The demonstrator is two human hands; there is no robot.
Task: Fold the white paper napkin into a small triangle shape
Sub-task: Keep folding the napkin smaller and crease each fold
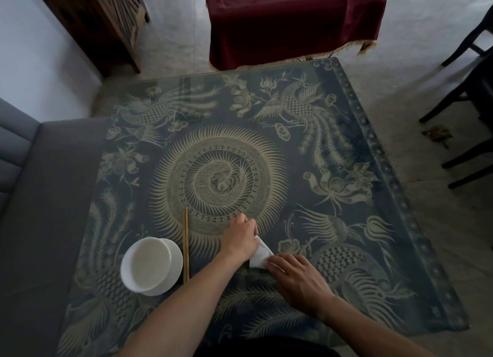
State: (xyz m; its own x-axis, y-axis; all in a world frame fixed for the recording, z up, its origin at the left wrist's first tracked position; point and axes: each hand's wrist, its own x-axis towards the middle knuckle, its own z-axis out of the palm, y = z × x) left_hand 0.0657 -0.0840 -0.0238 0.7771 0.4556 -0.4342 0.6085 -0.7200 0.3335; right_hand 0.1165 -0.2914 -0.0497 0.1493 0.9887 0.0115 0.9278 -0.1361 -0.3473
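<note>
The white paper napkin (260,255) lies folded small on the patterned glass-topped table (346,170), near its front middle. My left hand (240,236) rests on the napkin's upper left end, fingers curled and pinching the paper. My right hand (298,279) lies flat with its fingertips pressing the napkin's lower right edge. Both hands hide part of the napkin, so its full outline is hidden.
A white bowl on a white plate (149,267) stands left of my hands, with a pair of wooden chopsticks (186,244) lying beside it. A grey sofa (40,210) borders the table's left. A maroon-draped table (288,20) and dark chairs (469,95) stand beyond.
</note>
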